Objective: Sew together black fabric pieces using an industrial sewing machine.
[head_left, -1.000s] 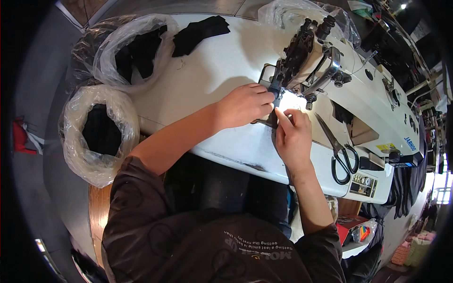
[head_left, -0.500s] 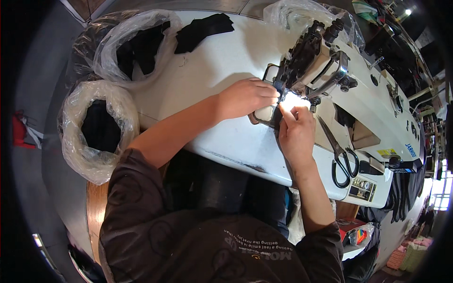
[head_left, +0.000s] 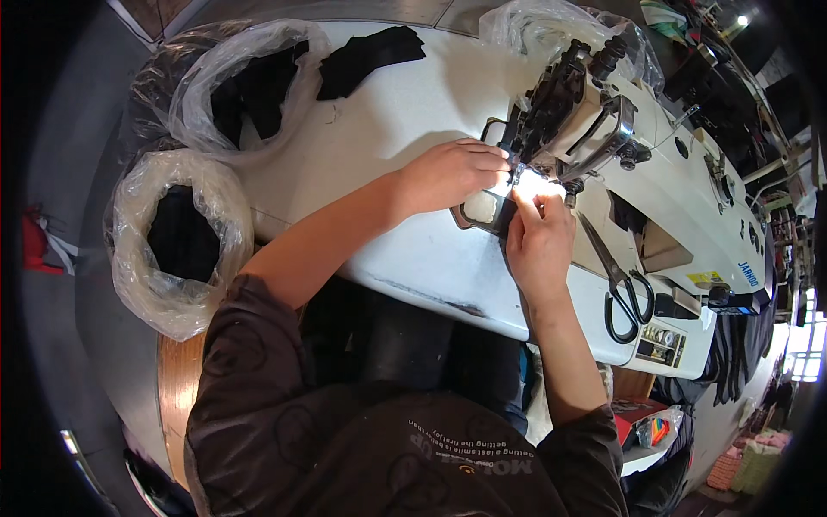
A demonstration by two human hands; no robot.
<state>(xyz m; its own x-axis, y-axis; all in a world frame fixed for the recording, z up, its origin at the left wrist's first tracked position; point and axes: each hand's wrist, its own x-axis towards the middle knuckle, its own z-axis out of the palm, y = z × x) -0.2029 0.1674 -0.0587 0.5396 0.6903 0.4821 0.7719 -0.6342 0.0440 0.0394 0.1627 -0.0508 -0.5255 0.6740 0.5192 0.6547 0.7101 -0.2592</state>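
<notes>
Both my hands are at the needle area of a white industrial sewing machine (head_left: 689, 202). My left hand (head_left: 452, 179) lies palm down on the left of the presser area, its fingers closed together at the dark metal plate. From the near right side comes my right hand (head_left: 543, 246), with thumb and fingertips pinched beneath the machine's head. A bright work lamp washes out the spot between my fingertips, so what they hold cannot be made out. Black-handled scissors (head_left: 622, 293) rest to the right of my right hand.
On the white table (head_left: 388, 258), a black fabric piece (head_left: 370, 60) lies at the back. At left are two clear plastic bags (head_left: 129, 246) with black fabric inside. Another clear bag (head_left: 525, 26) is behind the machine. A tray of small parts (head_left: 662, 345) sits at the table's right end.
Both hands stay at the needle area with almost the same grip. The fingertips have shifted only slightly.
</notes>
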